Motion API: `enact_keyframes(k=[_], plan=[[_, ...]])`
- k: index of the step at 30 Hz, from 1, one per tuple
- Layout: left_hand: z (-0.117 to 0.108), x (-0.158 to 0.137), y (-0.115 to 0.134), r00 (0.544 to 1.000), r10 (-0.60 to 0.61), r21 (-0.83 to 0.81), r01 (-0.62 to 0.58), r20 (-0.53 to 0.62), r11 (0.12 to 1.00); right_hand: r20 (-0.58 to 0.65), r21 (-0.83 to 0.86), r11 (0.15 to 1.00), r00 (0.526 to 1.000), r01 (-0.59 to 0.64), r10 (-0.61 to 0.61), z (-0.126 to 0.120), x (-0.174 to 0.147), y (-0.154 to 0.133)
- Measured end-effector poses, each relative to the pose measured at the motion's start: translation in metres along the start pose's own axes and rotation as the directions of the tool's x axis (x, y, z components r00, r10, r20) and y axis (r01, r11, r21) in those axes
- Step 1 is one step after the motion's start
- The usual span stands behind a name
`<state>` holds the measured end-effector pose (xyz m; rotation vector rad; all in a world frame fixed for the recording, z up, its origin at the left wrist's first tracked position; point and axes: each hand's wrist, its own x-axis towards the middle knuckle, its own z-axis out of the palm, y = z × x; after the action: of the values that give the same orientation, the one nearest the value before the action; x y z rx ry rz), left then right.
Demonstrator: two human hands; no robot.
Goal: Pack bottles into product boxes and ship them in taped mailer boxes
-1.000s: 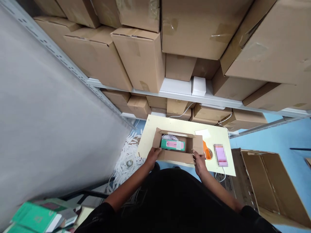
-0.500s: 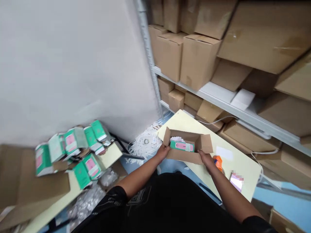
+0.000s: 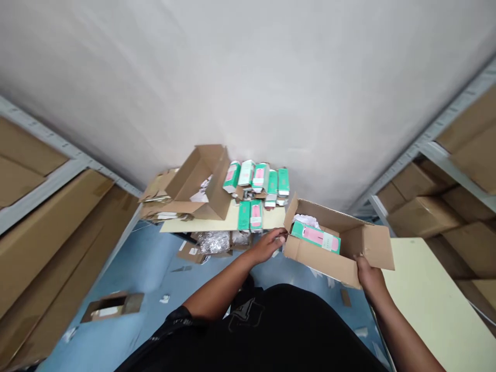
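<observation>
An open cardboard box hangs in front of me, tilted down to the right. In it lie a green carton with a pink picture and crumpled white paper. My right hand grips the box's near wall by its right corner, thumb over the edge. At the left end of the box is my left hand, its thumb and fingers apart; the fingertips are at the box's corner, and whether they touch it is hard to see.
On a cream table by the wall stand several green cartons and a large open cardboard box. Clear plastic packing lies beneath. Another cream table is at right. Shelves of boxes flank both sides.
My view has turned left, toward the table of green cartons. The held box has come along, away from the right-hand table. My left hand has loosened from the box's corner.
</observation>
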<state>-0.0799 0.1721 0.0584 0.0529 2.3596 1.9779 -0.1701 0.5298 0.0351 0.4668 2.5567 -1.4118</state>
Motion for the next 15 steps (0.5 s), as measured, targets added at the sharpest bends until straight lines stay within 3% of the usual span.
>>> enact_keyframes(k=[5, 8, 10, 12, 14, 15], plan=[[-0.155, -0.06, 0.01, 0.98, 0.093, 0.252, -0.046, -0.176, 0.967, 0.026, -0.014, 0.995, 0.995, 0.099, -0.099, 0.106, -0.031, -0.084], [-0.26, -0.074, 0.018, 0.917, 0.128, 0.44, 0.056, -0.377, 0.896, 0.055, -0.055, 0.995, 0.995, 0.086, -0.083, 0.159, -0.048, -0.12], [-0.33, -0.064, 0.015, 0.879, 0.113, 0.533, 0.174, -0.463, 0.828, 0.082, -0.097, 0.994, 0.996, 0.045, -0.037, 0.187, -0.056, -0.137], [-0.391, -0.041, 0.002, 0.885, -0.012, 0.631, 0.341, -0.465, 0.697, 0.096, -0.125, 0.992, 0.995, 0.01, 0.002, 0.209, -0.063, -0.149], [-0.434, -0.013, -0.02, 0.866, -0.312, 0.722, 0.499, -0.391, 0.479, 0.099, -0.14, 0.99, 0.995, 0.006, 0.008, 0.225, -0.067, -0.158], [-0.447, 0.001, -0.034, 0.846, -0.392, 0.727, 0.519, -0.361, 0.451, 0.102, -0.146, 0.989, 0.995, 0.011, 0.004, 0.231, -0.069, -0.162]])
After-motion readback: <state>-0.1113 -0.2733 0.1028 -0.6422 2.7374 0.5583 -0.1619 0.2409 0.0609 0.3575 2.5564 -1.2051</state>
